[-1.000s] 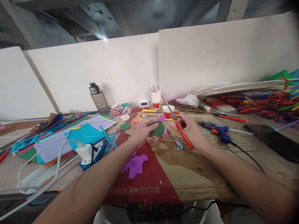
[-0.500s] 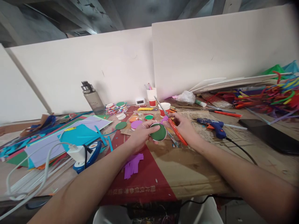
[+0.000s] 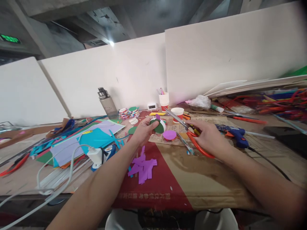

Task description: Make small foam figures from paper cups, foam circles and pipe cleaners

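Centrally, green disc: a round white-rimmed piece with a green face [image 3: 159, 126], lifted off the table just above the middle of the frame, tilted, with a small purple scrap at its top edge.
Left hand: [image 3: 144, 129] closed around the disc from its left side, fingertips on the rim, thumb toward the camera; the disc sits at the hand's right end.
Right hand: [image 3: 209, 137] right of centre, curled around the orange handles of the scissors [image 3: 192, 132], whose blades point up and left toward the disc and stop just short of it; how far the blades are parted cannot be told.
Below the disc: a pink circle [image 3: 169, 135] lies flat on the printed paper between the two hands.
Nearer the camera: purple paper strips [image 3: 143, 165] on the red part of the table cover [image 3: 153, 188].
Behind: a red-and-white paper cup [image 3: 178, 112] and a grey water bottle [image 3: 107, 103] against the white boards.
Right: a blue glue gun [image 3: 233, 133] beyond the right hand.
Left: coloured sheets [image 3: 88, 137] and a white charger [image 3: 95, 155].
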The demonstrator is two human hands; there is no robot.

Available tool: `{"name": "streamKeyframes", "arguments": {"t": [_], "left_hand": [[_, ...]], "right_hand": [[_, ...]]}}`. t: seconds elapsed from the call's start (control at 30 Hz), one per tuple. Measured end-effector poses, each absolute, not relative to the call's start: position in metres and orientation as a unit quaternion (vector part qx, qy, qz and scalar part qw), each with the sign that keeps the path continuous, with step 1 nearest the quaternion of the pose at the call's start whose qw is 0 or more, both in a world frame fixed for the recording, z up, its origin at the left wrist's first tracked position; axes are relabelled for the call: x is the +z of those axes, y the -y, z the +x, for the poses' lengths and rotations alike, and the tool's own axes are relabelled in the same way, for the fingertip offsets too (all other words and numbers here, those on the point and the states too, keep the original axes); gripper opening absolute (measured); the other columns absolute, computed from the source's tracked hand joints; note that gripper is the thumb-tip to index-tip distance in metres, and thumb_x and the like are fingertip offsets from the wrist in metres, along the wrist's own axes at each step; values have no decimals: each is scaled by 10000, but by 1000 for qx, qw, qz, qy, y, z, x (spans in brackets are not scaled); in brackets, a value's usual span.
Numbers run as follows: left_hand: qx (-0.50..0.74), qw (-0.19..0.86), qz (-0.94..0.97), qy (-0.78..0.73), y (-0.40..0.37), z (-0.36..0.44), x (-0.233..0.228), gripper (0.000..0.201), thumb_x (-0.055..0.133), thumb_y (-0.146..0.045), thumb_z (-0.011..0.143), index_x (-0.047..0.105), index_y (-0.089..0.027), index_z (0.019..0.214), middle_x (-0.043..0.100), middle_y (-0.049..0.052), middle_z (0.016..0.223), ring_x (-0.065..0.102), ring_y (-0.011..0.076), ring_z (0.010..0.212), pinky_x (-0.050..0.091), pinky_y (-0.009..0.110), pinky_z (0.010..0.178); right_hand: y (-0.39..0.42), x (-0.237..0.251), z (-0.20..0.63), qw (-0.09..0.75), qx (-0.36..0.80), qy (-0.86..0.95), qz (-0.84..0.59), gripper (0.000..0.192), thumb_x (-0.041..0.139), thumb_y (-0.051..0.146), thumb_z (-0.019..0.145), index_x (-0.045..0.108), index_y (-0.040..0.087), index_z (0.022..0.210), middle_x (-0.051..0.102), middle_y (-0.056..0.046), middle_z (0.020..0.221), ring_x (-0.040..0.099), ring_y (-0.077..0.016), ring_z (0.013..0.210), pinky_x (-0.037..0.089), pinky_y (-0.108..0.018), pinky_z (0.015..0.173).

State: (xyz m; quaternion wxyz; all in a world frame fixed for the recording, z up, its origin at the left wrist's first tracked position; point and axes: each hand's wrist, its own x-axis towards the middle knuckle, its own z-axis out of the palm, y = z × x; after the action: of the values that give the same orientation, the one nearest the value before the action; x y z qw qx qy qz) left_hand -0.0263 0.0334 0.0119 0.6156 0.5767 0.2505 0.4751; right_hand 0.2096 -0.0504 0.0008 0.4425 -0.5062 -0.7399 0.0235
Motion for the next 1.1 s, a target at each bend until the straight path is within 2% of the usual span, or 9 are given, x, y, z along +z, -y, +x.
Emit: {"name": "streamKeyframes", "arguments": {"t": [0.1, 0.23, 0.43, 0.57, 0.67, 0.87, 1.1], "left_hand": [[514, 578, 585, -245, -43, -37, 15, 368, 869, -385, 587, 657, -144, 767, 685, 0, 682, 638, 107, 595, 523, 199, 565], [527, 547, 601, -249, -46, -41, 18, 276, 849, -321, 618, 687, -145, 756, 699, 1, 696, 639, 101, 608, 536, 222, 637], [526, 524, 623, -248, -41, -39, 18, 233, 839, -277, 626, 716, -154, 781, 724, 20, 758, 653, 119, 646, 541, 256, 671], [532, 524, 618, -247, -42, -40, 17, 257, 854, -267, 604, 710, -169, 793, 712, 6, 719, 650, 122, 636, 542, 269, 665], [533, 524, 618, -245, -42, -40, 17, 249, 853, -254, 601, 713, -175, 791, 708, 1, 710, 649, 121, 637, 542, 264, 657], [546, 515, 612, -249, -41, -39, 18, 247, 852, -274, 604, 717, -181, 789, 707, 0, 710, 654, 121, 646, 547, 270, 683], [564, 504, 603, -253, -41, -37, 17, 292, 872, -314, 569, 727, -178, 784, 737, 31, 852, 685, 172, 771, 572, 335, 758]], "right_hand": [[50, -3, 211, 412, -56, 756, -505, 407, 577, 206, 790, 692, 176, 1179, 720, -107, 1128, 679, -257, 989, 523, -362, 849], [52, -9, 211, 333, -152, 764, -531, 463, 565, 206, 814, 642, 231, 1270, 710, -93, 1092, 678, -247, 870, 502, -334, 698], [59, -8, 208, 255, -221, 761, -554, 463, 556, 192, 817, 624, 292, 1264, 674, -44, 965, 616, -179, 753, 319, -261, 537], [63, -4, 205, 234, -233, 757, -564, 428, 541, 189, 820, 640, 285, 1225, 654, -50, 953, 590, -171, 737, 215, -271, 503], [65, -1, 203, 232, -236, 753, -568, 412, 514, 168, 820, 653, 274, 1193, 652, -57, 956, 585, -174, 748, 181, -281, 504], [66, -1, 203, 229, -244, 754, -566, 429, 513, 161, 824, 636, 277, 1218, 650, -55, 947, 597, -191, 795, 191, -282, 516], [62, -5, 205, 247, -220, 758, -562, 434, 545, 177, 817, 627, 274, 1232, 647, -37, 925, 595, -180, 759, 281, -278, 546]]}}
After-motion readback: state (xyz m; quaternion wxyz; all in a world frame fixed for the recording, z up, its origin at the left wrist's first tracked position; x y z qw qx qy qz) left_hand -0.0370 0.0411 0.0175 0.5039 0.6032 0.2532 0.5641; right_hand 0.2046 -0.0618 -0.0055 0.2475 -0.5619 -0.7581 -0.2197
